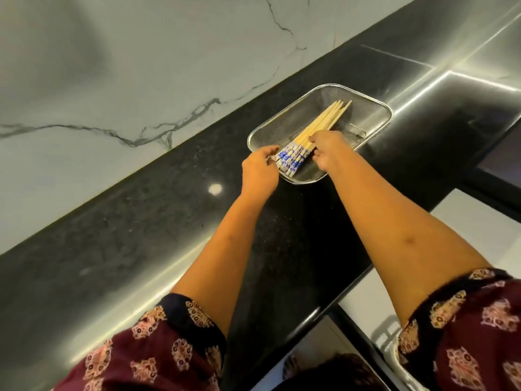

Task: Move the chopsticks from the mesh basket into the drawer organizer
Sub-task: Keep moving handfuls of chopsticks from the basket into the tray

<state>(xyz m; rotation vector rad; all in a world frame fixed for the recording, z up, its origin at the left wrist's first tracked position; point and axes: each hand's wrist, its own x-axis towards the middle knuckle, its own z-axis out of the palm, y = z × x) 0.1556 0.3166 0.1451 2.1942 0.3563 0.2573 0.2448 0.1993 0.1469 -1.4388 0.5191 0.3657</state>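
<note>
- Two hands are closing in on the chopsticks (306,138), which are lying bunched inside the mesh basket (369,104) on the dark countertop (141,221).
- Left hand (260,169) is reaching over the basket's near-left rim, fingers curled and touching the patterned ends of the bundle; a full pinch is not something I can confirm from here.
- Right hand (327,149) is coming in across the middle of the bundle, fingers bent down over the sticks; whether they are wrapping right round is hidden by the hand itself.
- Risk one, as I judge it: the sticks are fanning at the patterned end, so a squeeze that misses the outer ones could be leaving a stray behind in the basket.
- Risk two: the basket looks light and is sitting loose on a glossy top, so a sideways tug could be sliding it along the counter.
- Risk three: lifting from the patterned end alone could be letting the plain tips droop and catch the mesh at the far side of the basket.
- Looks: pale wooden shafts, plain at the tips pointing to the basket's far corner, blue-and-white pattern on the thick ends nearest the person.
- Drawer organizer is not showing anywhere.
</note>
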